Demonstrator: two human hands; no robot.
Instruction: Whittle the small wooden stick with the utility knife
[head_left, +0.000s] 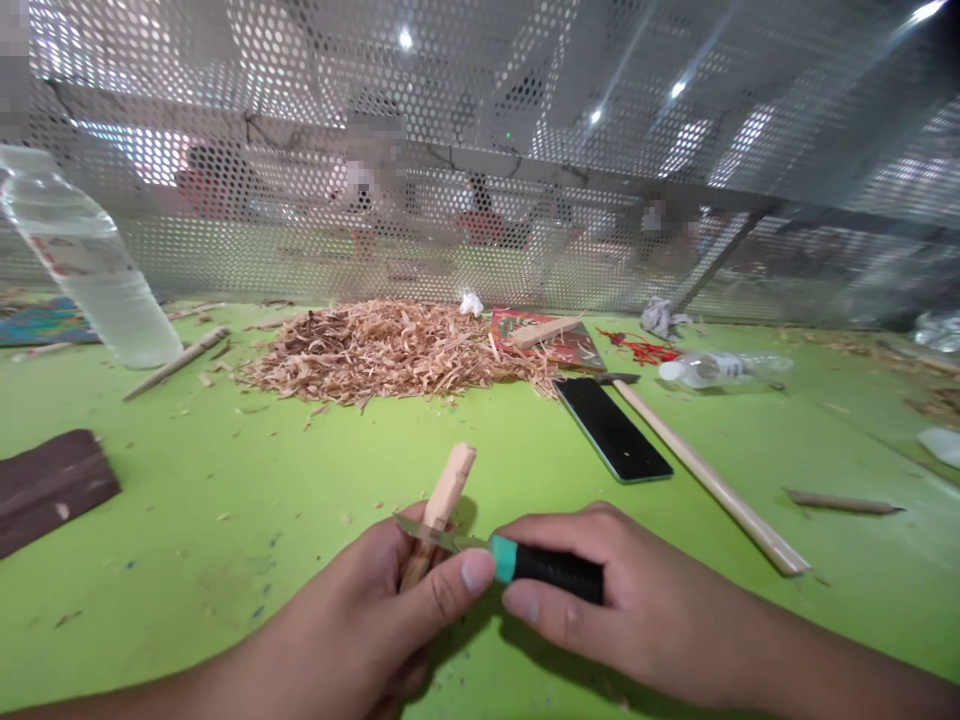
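Note:
My left hand [367,610] is closed around a short wooden stick [452,482], pale and whittled at its upper end, darker lower down. The stick tilts up and away from me, its bottom hidden in the fingers. In my right hand [622,590] is a carving knife [555,572] with a black and teal handle. Its blade lies across the stick, pointing left, and my left thumb rests near the back of the blade by the handle. Ahead on the green table [300,470] spreads a heap of wood shavings [397,350].
Right of the heap lie a black phone [615,430], a hammer [705,470], a pencil [844,502] and a toppled plastic bottle [724,370]. At left stand a water bottle [97,260], a thin stick [176,364] and brown sandpaper-like sheet [56,485]. A perforated metal screen [450,200] closes the back.

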